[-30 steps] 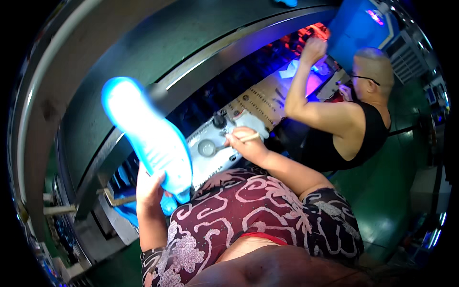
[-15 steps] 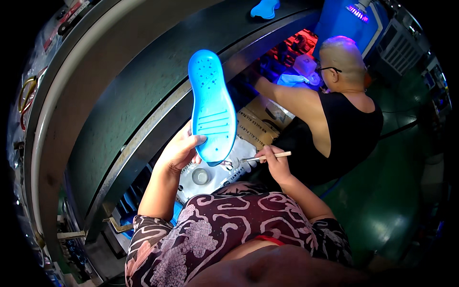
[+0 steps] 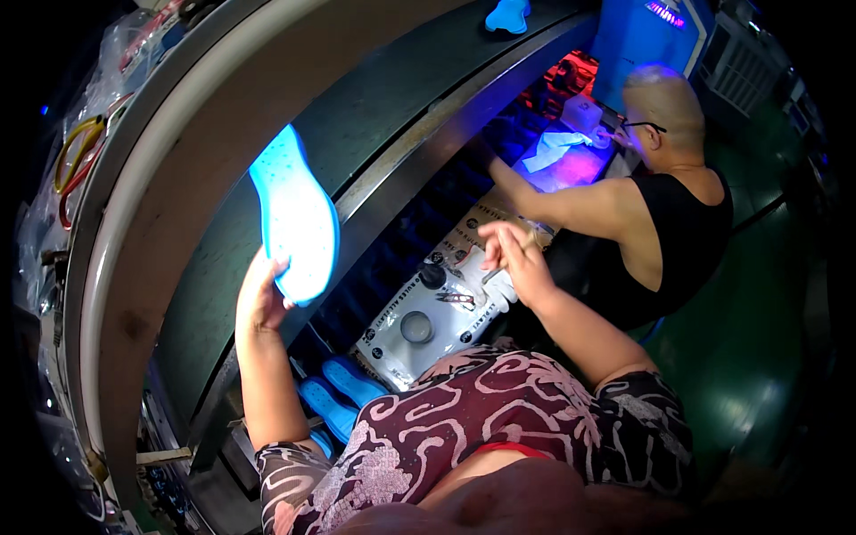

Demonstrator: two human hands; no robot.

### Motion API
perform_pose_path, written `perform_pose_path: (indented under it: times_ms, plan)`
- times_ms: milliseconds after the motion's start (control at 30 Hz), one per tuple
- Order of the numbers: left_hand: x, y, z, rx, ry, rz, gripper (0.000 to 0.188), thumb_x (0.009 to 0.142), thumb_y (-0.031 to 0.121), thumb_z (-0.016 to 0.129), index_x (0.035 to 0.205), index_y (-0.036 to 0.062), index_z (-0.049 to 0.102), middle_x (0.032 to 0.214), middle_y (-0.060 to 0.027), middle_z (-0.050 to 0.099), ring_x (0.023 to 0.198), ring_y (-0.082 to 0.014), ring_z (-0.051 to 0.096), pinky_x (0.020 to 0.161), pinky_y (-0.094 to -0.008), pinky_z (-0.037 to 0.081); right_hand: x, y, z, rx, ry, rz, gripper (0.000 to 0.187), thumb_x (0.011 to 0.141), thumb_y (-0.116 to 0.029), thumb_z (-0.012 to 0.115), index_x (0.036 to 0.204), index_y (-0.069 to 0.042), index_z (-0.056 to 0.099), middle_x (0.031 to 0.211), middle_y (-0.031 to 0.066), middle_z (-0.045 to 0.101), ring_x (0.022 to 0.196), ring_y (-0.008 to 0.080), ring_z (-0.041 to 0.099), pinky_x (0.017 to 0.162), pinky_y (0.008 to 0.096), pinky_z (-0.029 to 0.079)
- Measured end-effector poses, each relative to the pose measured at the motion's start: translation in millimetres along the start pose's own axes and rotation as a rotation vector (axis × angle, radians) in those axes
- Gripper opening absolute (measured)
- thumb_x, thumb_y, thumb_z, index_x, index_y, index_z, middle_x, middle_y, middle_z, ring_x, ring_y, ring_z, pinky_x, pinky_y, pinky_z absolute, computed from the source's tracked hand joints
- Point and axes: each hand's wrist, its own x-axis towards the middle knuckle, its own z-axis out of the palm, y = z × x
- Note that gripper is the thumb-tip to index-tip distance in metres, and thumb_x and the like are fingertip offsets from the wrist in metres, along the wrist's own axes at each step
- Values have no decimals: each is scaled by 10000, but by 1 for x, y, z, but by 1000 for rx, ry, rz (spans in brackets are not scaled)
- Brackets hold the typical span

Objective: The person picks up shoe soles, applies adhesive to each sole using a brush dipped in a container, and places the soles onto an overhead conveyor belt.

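From here I see my left hand (image 3: 261, 296) pinching the blue sole (image 3: 301, 223) near one end above the dark desk (image 3: 374, 138), presumably leaving its face free; my right hand (image 3: 522, 266) grips what may be a brush (image 3: 490, 275).

held sole (image 3: 299, 223) in left hand (image 3: 260, 290), before conveyor (image 3: 383, 98) | far sole (image 3: 508, 16) on conveyor | cup (image 3: 416, 327) on counter (image 3: 388, 352), left of right hand (image 3: 520, 261) | brush (image 3: 489, 275) in right hand | lower soles (image 3: 354, 382) by counter's left end | co-worker (image 3: 664, 223) right of counter
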Motion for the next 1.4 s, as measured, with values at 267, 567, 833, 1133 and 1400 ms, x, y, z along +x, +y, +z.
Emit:
perform_pose_path:
  times_ms: [267,567,833,1133,1400]
  plan:
    - [73,6,-39,-18,169,62,290,797,121,568,1057,18,491,863,-63,585,639,-118,575,424,-210,401,155,-110,-15,-911,116,-568,376,828,-331,610,1077,-51,587,948,98,634,906,239,614,783,336,483]
    - [62,9,-90,-146,494,140,207,787,143,641,957,71,546,770,-20,620,528,-108,546,408,-203,424,305,-187,-137,-1473,491,-49,755,670,-659,577,1122,-55,577,1102,186,588,1019,315,577,851,384,463]
    - [47,16,-107,-307,555,157,205,810,148,619,987,84,536,789,-25,624,536,-116,581,409,-194,480,411,-185,-186,-1359,574,-9,782,650,-625,624,1156,-36,535,1104,158,599,1025,306,575,853,389,461]
    - [43,22,-80,-147,549,88,242,822,148,611,1042,79,536,877,-28,629,640,-126,626,438,-208,510,448,-194,-215,-1369,559,-40,683,688,-558,619,1123,-37,547,1063,160,608,983,319,584,820,394,471]
    - [37,23,-92,-80,490,12,273,826,140,601,1079,73,522,915,-38,631,689,-133,647,464,-220,534,451,-184,-194,-1383,516,-115,596,722,-499,614,1093,-37,558,1028,161,616,945,331,591,791,398,479]
